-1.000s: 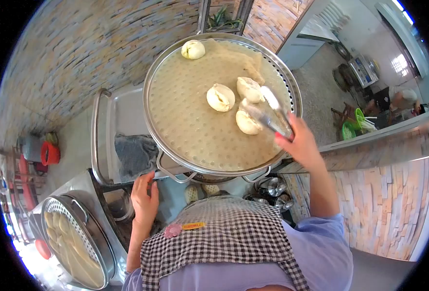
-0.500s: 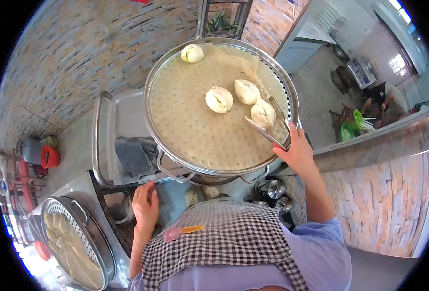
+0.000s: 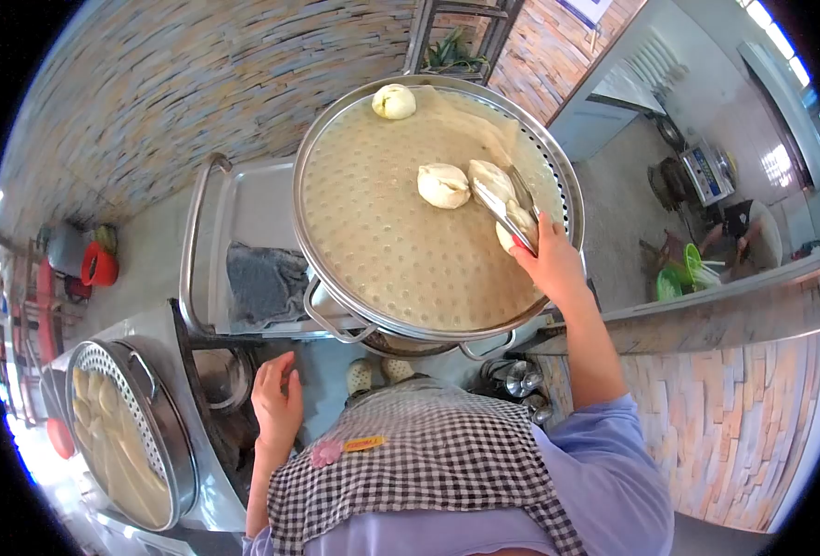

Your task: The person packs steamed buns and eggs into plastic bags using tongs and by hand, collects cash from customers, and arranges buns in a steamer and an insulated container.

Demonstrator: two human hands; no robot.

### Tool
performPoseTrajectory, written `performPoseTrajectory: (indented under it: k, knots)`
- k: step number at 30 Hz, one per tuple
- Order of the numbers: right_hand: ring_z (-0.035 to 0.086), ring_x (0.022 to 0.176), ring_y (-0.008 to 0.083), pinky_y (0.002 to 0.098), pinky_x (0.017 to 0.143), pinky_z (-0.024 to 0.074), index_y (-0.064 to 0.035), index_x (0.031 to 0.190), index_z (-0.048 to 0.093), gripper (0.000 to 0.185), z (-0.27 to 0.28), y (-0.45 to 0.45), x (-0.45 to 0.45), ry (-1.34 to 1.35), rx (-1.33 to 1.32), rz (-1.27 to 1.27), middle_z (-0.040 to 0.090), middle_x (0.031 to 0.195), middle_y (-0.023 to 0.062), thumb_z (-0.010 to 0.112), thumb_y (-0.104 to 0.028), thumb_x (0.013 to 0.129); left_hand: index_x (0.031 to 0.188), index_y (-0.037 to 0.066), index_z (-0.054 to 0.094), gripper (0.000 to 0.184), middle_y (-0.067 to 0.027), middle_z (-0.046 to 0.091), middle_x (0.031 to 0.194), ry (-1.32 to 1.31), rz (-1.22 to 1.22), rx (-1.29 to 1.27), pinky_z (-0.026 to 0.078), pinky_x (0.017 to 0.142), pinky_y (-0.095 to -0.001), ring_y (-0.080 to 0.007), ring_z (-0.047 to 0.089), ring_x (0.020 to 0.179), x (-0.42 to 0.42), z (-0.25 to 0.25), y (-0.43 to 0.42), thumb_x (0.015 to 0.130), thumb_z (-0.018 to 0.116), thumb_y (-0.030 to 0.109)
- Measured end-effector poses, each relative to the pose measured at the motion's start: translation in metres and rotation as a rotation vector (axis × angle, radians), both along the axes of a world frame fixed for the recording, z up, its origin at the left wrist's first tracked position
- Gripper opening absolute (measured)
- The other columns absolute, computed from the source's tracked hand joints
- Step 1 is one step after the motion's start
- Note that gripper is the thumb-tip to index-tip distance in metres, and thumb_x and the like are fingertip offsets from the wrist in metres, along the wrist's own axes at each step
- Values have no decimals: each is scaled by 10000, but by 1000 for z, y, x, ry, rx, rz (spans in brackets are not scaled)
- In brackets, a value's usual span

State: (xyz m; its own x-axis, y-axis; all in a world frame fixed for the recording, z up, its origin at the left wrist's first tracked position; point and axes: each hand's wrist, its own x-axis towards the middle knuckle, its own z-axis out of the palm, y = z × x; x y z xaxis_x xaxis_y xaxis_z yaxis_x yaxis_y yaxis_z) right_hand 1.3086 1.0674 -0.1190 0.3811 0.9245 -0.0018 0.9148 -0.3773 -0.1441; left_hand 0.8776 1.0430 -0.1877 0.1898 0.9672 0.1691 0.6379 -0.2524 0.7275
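Observation:
My right hand is closed around metal tongs over a wide round steamer tray lined with damp cloth. The tong tips reach a pale steamed bun, one arm on each side of it; whether they squeeze it I cannot tell. Another bun lies under the tongs, partly hidden by them. Just left of the tips sits a bun with a creased top. One more bun rests at the far rim. My left hand hangs beside the apron, fingers loosely apart, holding nothing.
A metal cart with a dark cloth stands left of the steamer. At lower left, a second steamer tray holds more buns under cloth. Behind the counter ledge on the right, another person is partly visible.
The tongs have moved forward from the nearer bun to the one behind it, and their arms are closer together. The view has shifted slightly. My left hand stays about the same.

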Motion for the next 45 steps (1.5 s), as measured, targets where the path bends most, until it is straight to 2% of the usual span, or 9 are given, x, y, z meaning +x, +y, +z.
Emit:
performPoseTrajectory:
  k: [7,10,14,21,23,29,35,42,45]
  knots:
    - [593,958,407,448,779,496,37,1317,381,674,0,3,15,49,19,74,555,1105,248,616,-379,842,1047,-14,601,267,-148,607,913,35,112,-21,501,657,-334,-272,609,792,8,-9,-32,784,571,-50]
    - [622,820,312,391,643,509,25,1217,505,522,-13,10,54,430,141,242,611,930,166,604,-351,868,1038,-12,603,258,-148,608,912,24,170,-30,500,656,-338,-276,609,793,16,-10,-45,784,571,-45]
    - [517,611,77,232,432,405,-19,1133,575,364,-4,5,70,1270,62,-204,582,810,22,571,-308,913,1034,-7,609,252,-145,612,919,31,228,-113,501,654,-337,-278,610,813,14,-16,-70,786,573,-36]
    - [528,607,79,199,441,419,-5,1262,493,420,21,-9,15,1397,280,-68,592,840,28,540,-250,925,1011,38,624,235,-143,620,951,77,358,-67,500,734,-386,-321,602,860,-26,-11,-126,777,604,25]
    - [502,607,57,183,434,399,-28,1163,530,365,30,-11,-27,1357,244,122,581,822,19,543,-300,919,1040,70,616,255,-127,623,983,146,408,-16,493,787,-398,-322,589,929,-46,-4,-157,786,613,83]
    - [509,609,99,215,398,396,-56,1238,458,512,4,-27,-218,1615,9,509,551,879,41,540,-443,912,1064,80,606,275,-123,620,976,101,774,-63,500,783,-401,-321,593,926,-139,-3,-331,790,621,74]
    - [505,576,150,238,364,371,-15,1189,473,468,-5,-138,-476,1908,-533,678,564,850,93,533,-379,901,1065,57,603,287,-130,629,983,244,1238,31,495,781,-396,-318,595,916,-226,-1,-539,780,624,36]
    - [534,593,164,248,373,374,-73,1179,498,450,0,-267,-685,1704,-1111,1017,604,865,89,534,-431,910,1071,67,598,301,-120,628,967,463,1524,239,489,749,-393,-318,591,880,-346,50,-671,772,634,48]
    - [562,612,168,256,386,395,-56,1178,496,503,-3,-299,-748,1652,-1289,1175,614,882,91,546,-470,896,1123,43,577,380,-149,618,1022,534,1583,368,471,824,-397,-334,581,953,-419,69,-688,754,667,54]
